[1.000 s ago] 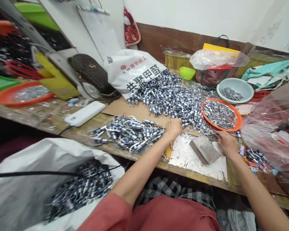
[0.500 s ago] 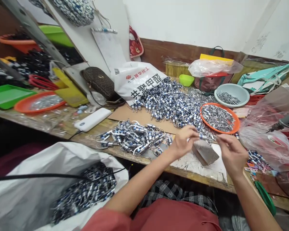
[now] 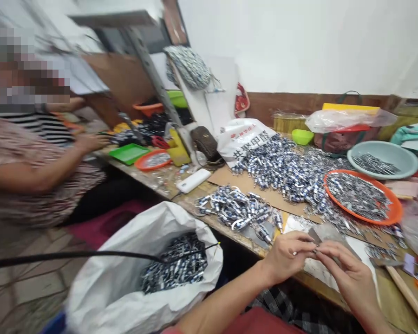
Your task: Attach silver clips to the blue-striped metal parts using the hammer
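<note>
My left hand [image 3: 288, 257] and my right hand [image 3: 350, 269] meet fingertip to fingertip over the front edge of the workbench. Both are closed in a pinch. A small dark or metallic bit shows between the fingertips, mostly covered, and I cannot make out what it is. Just behind the fingers stands a grey metal block [image 3: 329, 231], partly hidden by them. To the left of my hands lies a small heap of blue-and-silver cylindrical pieces with loops [image 3: 238, 208]. Farther back spreads a larger pile of similar blue-and-silver pieces [image 3: 289, 169].
An orange tray [image 3: 397, 215] of metal clips and a pale blue bowl [image 3: 413, 164] of metal parts stand at right. A wooden handle [image 3: 407, 297] lies near the right edge. A white sack [image 3: 101, 283] of pieces stands left, crossed by a black cable [image 3: 90, 254]. A person [image 3: 28, 153] works at far left.
The view has swung left, bringing a co-worker into sight. My hands have come together at the fingertips, nearer the bench's front edge. The blue-and-silver piece between them earlier no longer shows clearly.
</note>
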`<state>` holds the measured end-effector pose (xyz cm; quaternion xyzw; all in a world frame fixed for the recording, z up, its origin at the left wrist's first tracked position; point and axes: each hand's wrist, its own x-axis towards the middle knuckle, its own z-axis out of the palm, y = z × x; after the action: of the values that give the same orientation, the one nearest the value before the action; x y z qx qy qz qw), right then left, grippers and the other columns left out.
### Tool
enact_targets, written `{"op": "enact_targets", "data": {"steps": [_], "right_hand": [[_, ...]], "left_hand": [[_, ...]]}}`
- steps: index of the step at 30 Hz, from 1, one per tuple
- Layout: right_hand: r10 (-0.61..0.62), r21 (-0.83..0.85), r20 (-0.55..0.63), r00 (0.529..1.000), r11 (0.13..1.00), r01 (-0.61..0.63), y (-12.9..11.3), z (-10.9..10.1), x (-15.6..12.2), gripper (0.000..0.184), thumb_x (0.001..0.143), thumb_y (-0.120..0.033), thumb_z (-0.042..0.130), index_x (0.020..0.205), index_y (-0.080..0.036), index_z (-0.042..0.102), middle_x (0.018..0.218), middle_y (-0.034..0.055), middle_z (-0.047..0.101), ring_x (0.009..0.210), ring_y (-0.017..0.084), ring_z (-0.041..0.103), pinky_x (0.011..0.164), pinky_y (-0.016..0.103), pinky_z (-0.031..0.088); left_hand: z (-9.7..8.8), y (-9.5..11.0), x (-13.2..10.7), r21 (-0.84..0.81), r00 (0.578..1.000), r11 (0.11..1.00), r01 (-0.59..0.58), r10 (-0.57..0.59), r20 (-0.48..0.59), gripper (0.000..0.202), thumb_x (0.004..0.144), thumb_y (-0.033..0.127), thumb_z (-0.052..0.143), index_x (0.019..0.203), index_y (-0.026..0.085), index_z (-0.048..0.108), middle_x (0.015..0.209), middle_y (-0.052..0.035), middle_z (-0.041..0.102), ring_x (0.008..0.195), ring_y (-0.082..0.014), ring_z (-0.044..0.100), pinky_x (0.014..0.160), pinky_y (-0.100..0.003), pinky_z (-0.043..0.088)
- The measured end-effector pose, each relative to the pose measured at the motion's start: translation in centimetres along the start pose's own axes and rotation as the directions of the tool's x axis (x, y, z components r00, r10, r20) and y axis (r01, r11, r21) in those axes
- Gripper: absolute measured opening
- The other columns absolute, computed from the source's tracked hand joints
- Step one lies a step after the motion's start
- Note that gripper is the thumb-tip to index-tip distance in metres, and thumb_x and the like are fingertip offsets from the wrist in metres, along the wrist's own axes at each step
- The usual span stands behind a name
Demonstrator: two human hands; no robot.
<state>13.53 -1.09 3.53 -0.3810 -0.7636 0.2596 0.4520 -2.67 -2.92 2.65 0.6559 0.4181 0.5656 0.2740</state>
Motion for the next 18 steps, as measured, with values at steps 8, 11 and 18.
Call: {"op": "enact_targets", "data": {"steps": [8,11,18], "right_hand": [[-0.284,-0.036,-0.005,0.959,0.958,0.283,0.8,1.9,1.0,0.021,0.079,-0.041,0.056,0.089,-0.025,0.065,0.087,0.0040,0.068,0.074,0.021,0.066,0.063,0.028,0.056],[-0.462,-0.094,0.020,0.887,0.882,0.461,1.5,2.1,0.8,0.029,0.078,-0.035,0.059,0.106,-0.028,0.062,0.101,0.0045,0.066,0.086,0.022,0.065,0.075,0.031,0.054],[-0.602,-0.058,0.193,0.775,0.781,0.622,1.2,0.6,1.2,0.034,0.090,-0.031,0.036,0.116,-0.031,0.058,0.110,0.0030,0.064,0.104,0.024,0.059,0.091,0.039,0.048]], "left_hand": [[-1.8,0.7,0.2,-0.059,0.973,0.986,0.159,-0.166,-0.158,0.003,0.063,0.017,0.070,0.062,0.017,0.073,0.073,-0.0083,0.071,0.069,-0.0177,0.065,0.067,-0.028,0.054],[-2.7,1.6,0.2,-0.162,0.926,0.951,0.264,-0.297,-0.234,0.024,0.058,0.038,0.075,0.057,0.015,0.070,0.071,-0.0093,0.067,0.062,-0.0167,0.062,0.057,-0.029,0.053],[-4.3,3.4,0.6,-0.120,0.938,0.953,0.279,-0.297,-0.176,0.034,0.046,0.046,0.079,0.051,0.015,0.067,0.061,-0.0053,0.063,0.059,-0.0143,0.057,0.059,-0.027,0.048]]}}
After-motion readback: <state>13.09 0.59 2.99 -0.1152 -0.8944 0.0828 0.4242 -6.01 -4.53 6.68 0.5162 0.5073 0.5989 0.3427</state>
